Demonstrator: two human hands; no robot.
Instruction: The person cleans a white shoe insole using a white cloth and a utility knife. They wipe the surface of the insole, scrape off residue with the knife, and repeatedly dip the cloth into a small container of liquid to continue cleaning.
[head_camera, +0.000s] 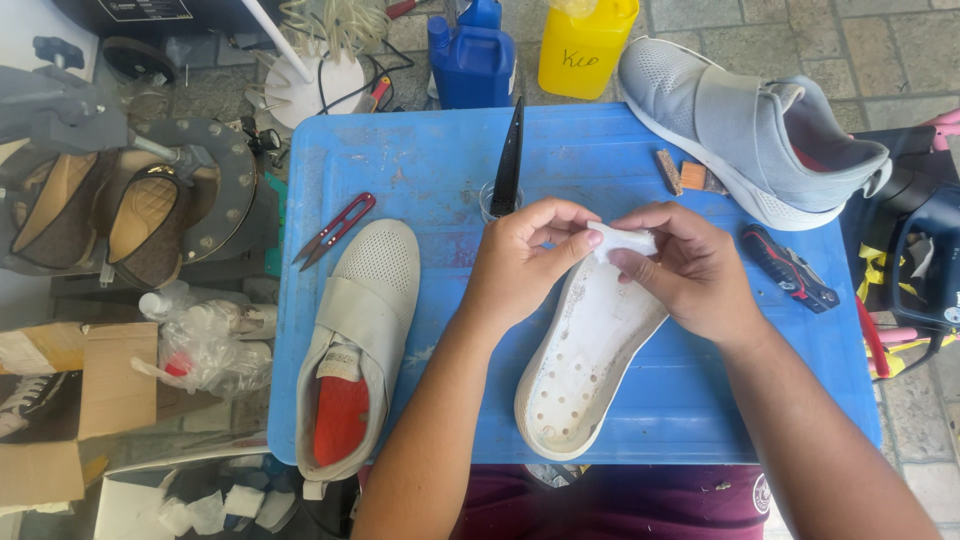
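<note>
Sole (585, 365) toe-end between both grips

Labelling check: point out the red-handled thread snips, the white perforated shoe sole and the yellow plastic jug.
Red-handled thread snips (338, 229): head view, on the red handle.
White perforated shoe sole (590, 355): head view, mid sole surface.
Yellow plastic jug (585, 50): head view, front wall.

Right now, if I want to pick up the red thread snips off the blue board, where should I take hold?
Grip the red thread snips by the red looped handle at the upper right end, coming from above. They lie flat and slanted on the blue board, dark blade tips pointing lower left towards the beige shoe, so the handle is likely the safer, freer end. The left hand is nearest.
</note>
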